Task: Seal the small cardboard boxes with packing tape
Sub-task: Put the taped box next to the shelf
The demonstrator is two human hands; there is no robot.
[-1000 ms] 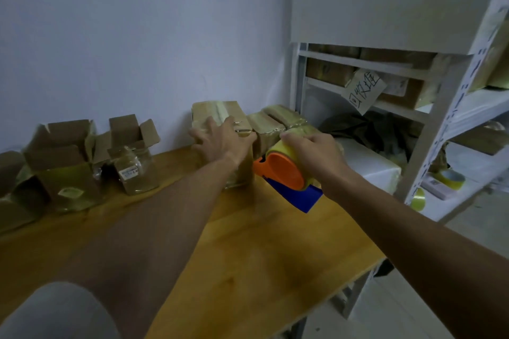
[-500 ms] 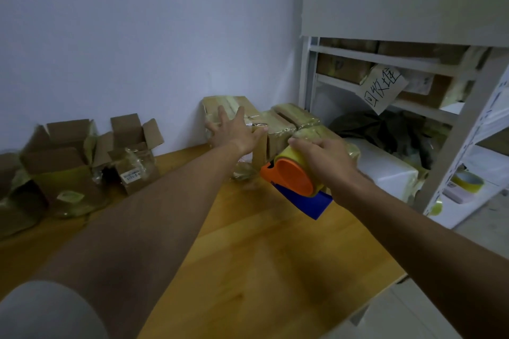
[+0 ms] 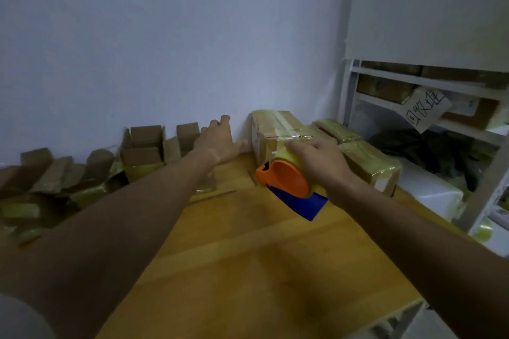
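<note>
Several open cardboard boxes line the wall at left on the wooden surface. Left hand reaches out, fingers spread, holding nothing. Right hand grips the orange tape dispenser against a taped box.

handwritten shelf note, characters illegible

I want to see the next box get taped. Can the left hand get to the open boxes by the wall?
Probably yes. The left hand is open, holds nothing, and is stretched out right beside the open boxes. Nothing seems to lie between them. The right hand is busy holding the tape roller.
</note>
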